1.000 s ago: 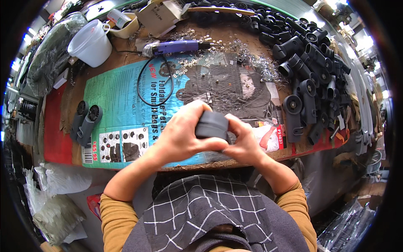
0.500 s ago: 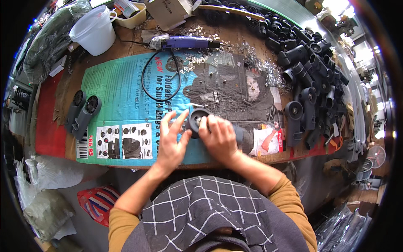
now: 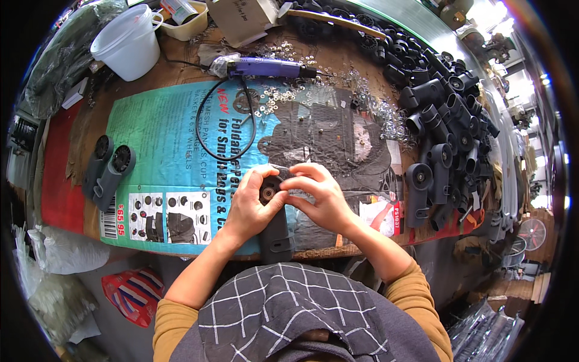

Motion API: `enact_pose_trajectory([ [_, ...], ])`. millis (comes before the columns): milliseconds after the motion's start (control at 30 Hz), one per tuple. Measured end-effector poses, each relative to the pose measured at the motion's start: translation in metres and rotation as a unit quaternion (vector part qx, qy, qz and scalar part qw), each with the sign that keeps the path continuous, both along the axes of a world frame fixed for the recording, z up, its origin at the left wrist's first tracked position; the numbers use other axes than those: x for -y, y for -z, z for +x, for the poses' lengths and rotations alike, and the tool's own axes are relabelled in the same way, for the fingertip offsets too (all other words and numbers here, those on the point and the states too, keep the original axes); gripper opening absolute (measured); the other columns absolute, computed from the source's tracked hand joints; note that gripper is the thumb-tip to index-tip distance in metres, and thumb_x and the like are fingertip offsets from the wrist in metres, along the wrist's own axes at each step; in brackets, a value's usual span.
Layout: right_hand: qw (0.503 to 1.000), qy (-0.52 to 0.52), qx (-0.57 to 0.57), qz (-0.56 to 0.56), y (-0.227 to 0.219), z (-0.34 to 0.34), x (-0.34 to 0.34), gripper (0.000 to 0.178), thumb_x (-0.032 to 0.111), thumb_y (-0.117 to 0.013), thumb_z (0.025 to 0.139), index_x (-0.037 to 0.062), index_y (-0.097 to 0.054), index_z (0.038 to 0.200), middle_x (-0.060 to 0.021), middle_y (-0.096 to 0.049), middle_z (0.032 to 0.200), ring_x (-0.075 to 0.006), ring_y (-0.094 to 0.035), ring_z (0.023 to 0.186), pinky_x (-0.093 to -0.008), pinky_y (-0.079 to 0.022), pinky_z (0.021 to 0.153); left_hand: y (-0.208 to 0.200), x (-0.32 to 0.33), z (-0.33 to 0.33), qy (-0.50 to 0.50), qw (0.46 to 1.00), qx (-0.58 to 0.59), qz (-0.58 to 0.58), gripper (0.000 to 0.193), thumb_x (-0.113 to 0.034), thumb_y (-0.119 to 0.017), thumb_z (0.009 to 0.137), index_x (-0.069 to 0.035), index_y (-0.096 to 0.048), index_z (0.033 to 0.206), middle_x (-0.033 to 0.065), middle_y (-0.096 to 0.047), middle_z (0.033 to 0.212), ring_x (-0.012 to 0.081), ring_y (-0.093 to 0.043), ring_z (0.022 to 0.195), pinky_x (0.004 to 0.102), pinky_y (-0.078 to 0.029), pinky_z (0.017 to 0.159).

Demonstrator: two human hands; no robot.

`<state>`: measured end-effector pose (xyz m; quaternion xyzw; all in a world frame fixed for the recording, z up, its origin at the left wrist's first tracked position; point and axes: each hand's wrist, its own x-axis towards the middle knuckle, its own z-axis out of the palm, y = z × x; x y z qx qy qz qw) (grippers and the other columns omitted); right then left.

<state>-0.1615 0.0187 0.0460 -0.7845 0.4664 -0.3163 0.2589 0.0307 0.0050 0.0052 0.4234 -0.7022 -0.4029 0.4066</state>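
Between my hands is a dark grey plastic wheel bracket [image 3: 275, 238], its long body pointing toward me over the table's near edge. A ring-shaped metal centre, like a bearing, shows in its round end. My left hand [image 3: 256, 199] is closed round the left side of that round end, thumb at the front. From the right, my right hand [image 3: 321, 196] pinches the far right rim, where a black curved piece [image 3: 283, 173] shows; whether it is a separate wheel, I cannot tell. To the left, two similar brackets with wheels [image 3: 114, 169] lie side by side.
A purple electric screwdriver [image 3: 271, 67] with a looped black cord lies beyond my hands, among loose washers [image 3: 280, 99] and small metal parts [image 3: 383, 105]. Many dark brackets [image 3: 443, 133] are heaped on the right. A white bucket [image 3: 126, 51] stands far left. Printed cardboard [image 3: 157, 139] covers the table.
The bracket has turned from pointing right to pointing toward me. My left fingers, spread before, have closed on its round end. My right fingers have shifted from its centre to its rim.
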Motion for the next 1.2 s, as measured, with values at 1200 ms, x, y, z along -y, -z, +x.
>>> enact_pose_trajectory([
  [1200,0.993,0.11,0.012,0.048,-0.004,-0.026,0.045,0.012,0.009,-0.075,0.072,0.0048,-0.069,0.081,-0.009,-0.051,0.093,-0.0245,-0.05,0.096,-0.0366,-0.042,0.084,0.009,0.025,-0.057,0.008,0.998,-0.063,0.02,0.063,-0.022,-0.081,0.07,-0.002,-0.048,0.119,0.0178,-0.055,0.114,0.0359,-0.055,0.109,0.0426,-0.045,0.094],
])
